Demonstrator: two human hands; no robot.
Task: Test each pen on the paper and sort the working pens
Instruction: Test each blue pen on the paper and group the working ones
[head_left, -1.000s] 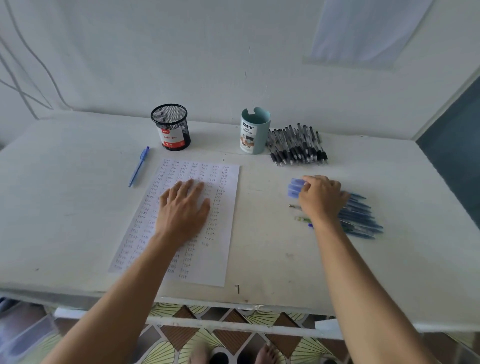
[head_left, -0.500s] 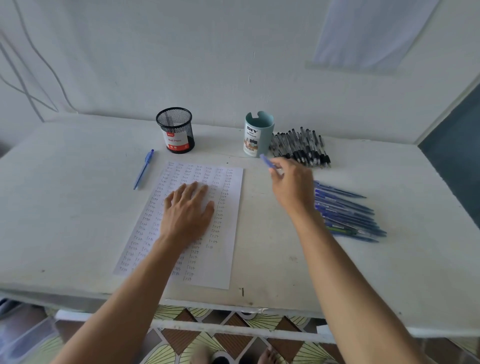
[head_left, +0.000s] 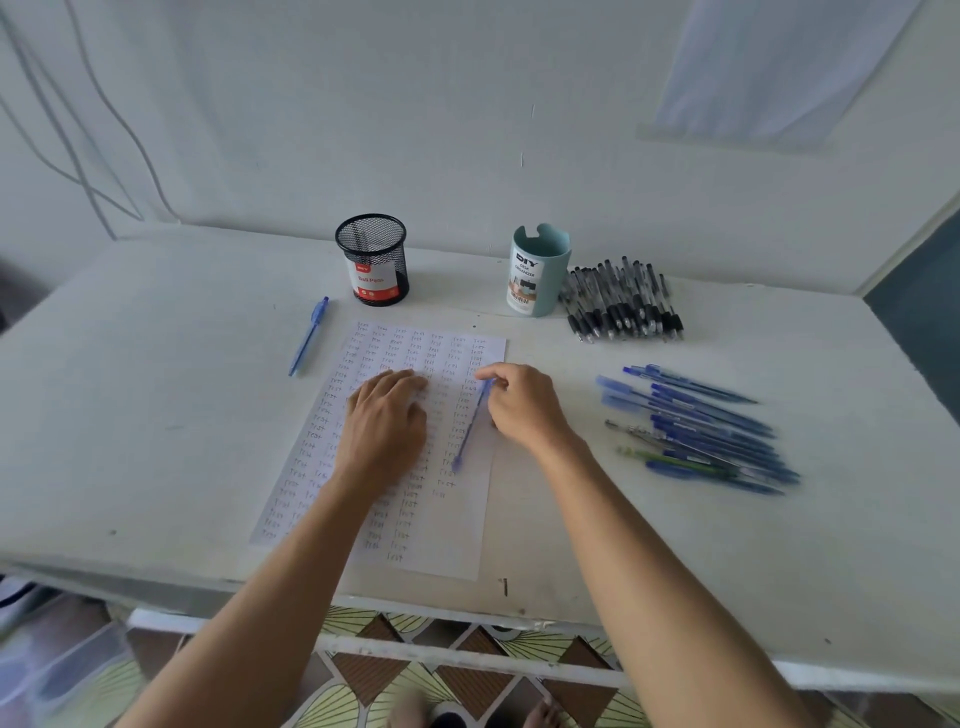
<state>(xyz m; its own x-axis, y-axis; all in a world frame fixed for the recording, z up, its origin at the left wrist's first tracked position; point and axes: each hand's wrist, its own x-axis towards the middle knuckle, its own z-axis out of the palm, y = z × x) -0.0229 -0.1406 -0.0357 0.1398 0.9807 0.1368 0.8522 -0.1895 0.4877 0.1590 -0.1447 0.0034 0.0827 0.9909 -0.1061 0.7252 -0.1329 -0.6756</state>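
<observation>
Head view: the left hand (head_left: 384, 421) lies flat on the paper (head_left: 457, 519), fingers straight and spread, pressing the sheet to the worktop (head_left: 156, 415). The right hand (head_left: 524, 405) is at the paper's right edge, its fingers pinched on the upper end of a blue pen (head_left: 470, 426) that slants over the sheet toward the person. The pen is blurred, so I cannot tell which end carries the nib. Rows of small written marks fill most of the paper, and the clearest free space is low on its right side. The step in hand looks like getting this pen ready for a test stroke. To do it well, the grip probably needs shifting into a writing hold near the nib, with the nib set down on that free patch rather than over old marks. The left hand should press firmly so the sheet cannot slide. One short, light stroke should be enough to judge the ink. Right of the paper lies a pile of blue pens (head_left: 711, 431). Beyond the paper stand a mesh cup (head_left: 373, 260) and a teal organiser (head_left: 537, 270), and black pens (head_left: 623, 301) lie there too. A lone blue pen (head_left: 309, 335) lies left of the paper.
</observation>
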